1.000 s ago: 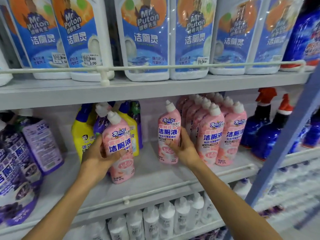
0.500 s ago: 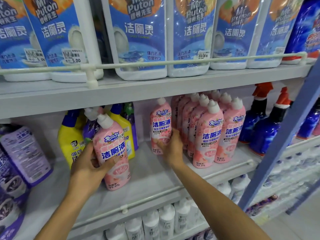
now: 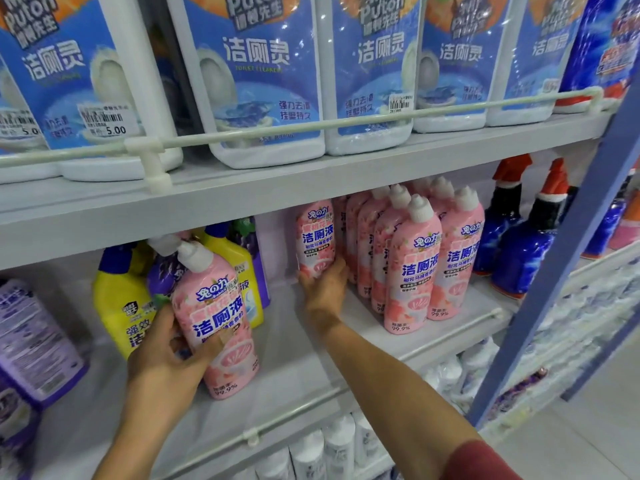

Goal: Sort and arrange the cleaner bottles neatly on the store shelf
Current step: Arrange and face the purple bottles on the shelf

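My left hand (image 3: 166,358) grips a pink cleaner bottle (image 3: 218,317) with a white cap, tilted left, its base resting on the middle shelf (image 3: 294,379). My right hand (image 3: 323,289) holds the lower part of a second pink bottle (image 3: 316,233), upright and deep on the shelf, its cap hidden under the shelf above. That bottle stands just left of a packed group of pink bottles (image 3: 422,265) in rows.
Yellow bottles (image 3: 117,303) and a purple one stand behind the left-hand bottle. Purple refill pouches (image 3: 31,337) sit far left, blue spray bottles (image 3: 519,251) right. A white guard rail (image 3: 446,337) edges the shelf front. Large blue-labelled jugs (image 3: 256,81) fill the upper shelf. A blue upright (image 3: 568,258) crosses at right.
My right hand has pushed its pink bottle back and to the right, up against the group. The left-hand bottle stays tilted in my grip. The view has moved closer to the shelf.
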`<state>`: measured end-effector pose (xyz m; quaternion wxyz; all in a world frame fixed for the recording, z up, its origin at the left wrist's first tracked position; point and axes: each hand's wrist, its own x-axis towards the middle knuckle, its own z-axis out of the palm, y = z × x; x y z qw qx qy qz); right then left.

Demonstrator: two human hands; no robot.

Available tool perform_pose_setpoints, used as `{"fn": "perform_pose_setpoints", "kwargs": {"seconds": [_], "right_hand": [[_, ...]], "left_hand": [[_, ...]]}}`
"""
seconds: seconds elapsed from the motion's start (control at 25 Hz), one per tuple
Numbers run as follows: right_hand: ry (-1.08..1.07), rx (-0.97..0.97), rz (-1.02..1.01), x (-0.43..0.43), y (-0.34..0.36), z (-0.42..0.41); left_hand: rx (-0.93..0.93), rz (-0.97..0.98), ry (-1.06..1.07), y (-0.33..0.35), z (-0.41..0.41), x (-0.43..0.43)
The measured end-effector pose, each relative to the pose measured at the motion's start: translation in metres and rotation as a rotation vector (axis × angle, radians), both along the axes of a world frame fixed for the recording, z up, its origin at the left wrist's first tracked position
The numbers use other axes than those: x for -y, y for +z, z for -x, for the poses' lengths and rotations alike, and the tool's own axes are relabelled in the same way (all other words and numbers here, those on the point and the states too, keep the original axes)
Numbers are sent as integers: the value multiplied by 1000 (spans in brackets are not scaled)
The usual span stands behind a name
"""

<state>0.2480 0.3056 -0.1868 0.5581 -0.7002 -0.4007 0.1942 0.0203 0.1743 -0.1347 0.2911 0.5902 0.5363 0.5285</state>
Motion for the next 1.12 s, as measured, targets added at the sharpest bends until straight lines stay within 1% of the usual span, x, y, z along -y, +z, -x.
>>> {"fn": "perform_pose_setpoints", "kwargs": {"seconds": [0.12,0.32,0.48,0.72,0.88,0.96,1.0,1.12], "right_hand": [[-46,-29,-12,-10,5,-7],[-106,67,24,-18,3,-9],[-101,87,28,-22,3,-13],[-50,39,0,-18,4,-18],[133,-92,-95,3,3,-39],[222,-26,-76,22,2,-52],[330,-18,-48,35,3,-58],[786,-186,20,82,21,-71]], "left_hand": [[10,-10,-10,-5,1,-2],[40,-9,-20,-9,2,-4],[46,-14,-20,-10,2,-4],[26,-14,-33,-12,0,0],[42,-13,-125,-12,-8,0],[34,4,-174,-10,-14,-5],[32,13,-196,-8,-19,-8],[52,38,-257,-3,-36,-17]]}}
